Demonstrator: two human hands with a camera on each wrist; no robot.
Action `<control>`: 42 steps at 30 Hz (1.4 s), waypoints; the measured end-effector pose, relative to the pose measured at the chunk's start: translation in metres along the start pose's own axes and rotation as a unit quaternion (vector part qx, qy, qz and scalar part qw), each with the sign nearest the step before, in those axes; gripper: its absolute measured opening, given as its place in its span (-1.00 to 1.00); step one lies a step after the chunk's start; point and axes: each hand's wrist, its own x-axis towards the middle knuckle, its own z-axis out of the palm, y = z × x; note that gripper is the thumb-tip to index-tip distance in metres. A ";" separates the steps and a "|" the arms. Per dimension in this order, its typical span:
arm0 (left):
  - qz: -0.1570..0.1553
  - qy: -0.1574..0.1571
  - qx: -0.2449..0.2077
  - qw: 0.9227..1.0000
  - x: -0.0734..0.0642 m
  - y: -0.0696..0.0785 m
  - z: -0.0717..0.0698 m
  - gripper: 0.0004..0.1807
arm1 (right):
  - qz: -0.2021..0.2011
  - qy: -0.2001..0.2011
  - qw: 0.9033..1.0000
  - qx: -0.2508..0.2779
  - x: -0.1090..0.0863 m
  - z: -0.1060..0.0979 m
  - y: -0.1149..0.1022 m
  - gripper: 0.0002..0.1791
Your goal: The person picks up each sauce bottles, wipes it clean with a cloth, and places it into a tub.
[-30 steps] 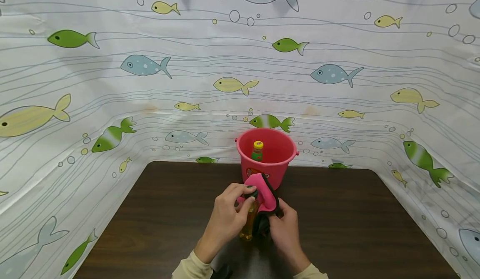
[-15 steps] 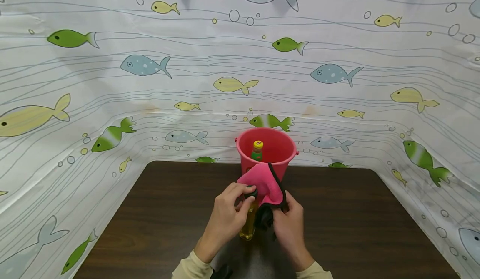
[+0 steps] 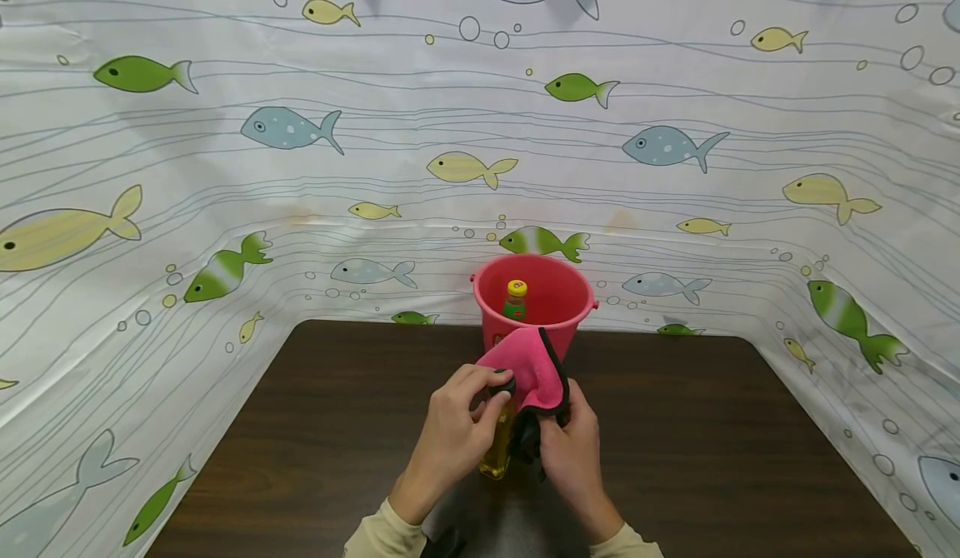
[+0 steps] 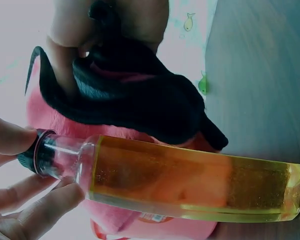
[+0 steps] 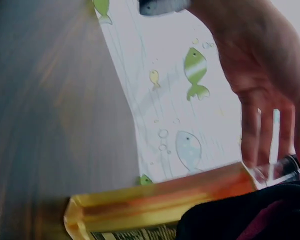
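My left hand (image 3: 450,433) pinches a clear glass bottle (image 3: 496,451) by its dark cap and neck. In the left wrist view the bottle (image 4: 190,180) is full of yellow-amber liquid, with straight flat sides; part of a dark label (image 5: 140,234) shows in the right wrist view. A pink cloth (image 3: 528,366) with black edging is gripped by my right hand (image 3: 576,454), just right of the bottle. Its pink side spreads behind the bottle's neck, and its black part (image 4: 140,110) bunches under my right fingers. The bottle stands nearly upright, its base close over the table.
A pink bucket (image 3: 577,308) stands at the table's back edge, behind my hands. Inside it is a bottle with a yellow cap (image 3: 517,288) and green label. The dark wood table (image 3: 705,450) is walled by a white fish-print sheet (image 3: 390,92).
My right hand has moved slightly up and right, spreading the cloth wider and higher in front of the bucket, then shifted a little back left. The left hand and bottle have barely moved.
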 end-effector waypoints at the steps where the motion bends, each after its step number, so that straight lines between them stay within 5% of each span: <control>1: 0.002 0.001 0.001 1.000 0.000 0.000 0.000 -0.73 | 0.002 -0.005 1.000 0.003 -0.001 0.002 0.000 -0.79; 25: -0.003 0.010 0.004 1.000 0.000 0.001 0.001 -0.72 | 0.020 -0.074 0.997 -0.028 0.008 0.004 0.013 -0.81; 36: -0.010 0.003 -0.001 1.000 -0.001 0.002 0.002 -0.72 | 0.003 -0.068 0.994 -0.089 0.009 0.003 0.020 -0.87; 42: -0.001 0.006 0.002 1.000 -0.001 0.002 0.001 -0.73 | 0.047 -0.089 0.993 -0.062 0.009 0.002 0.027 -0.93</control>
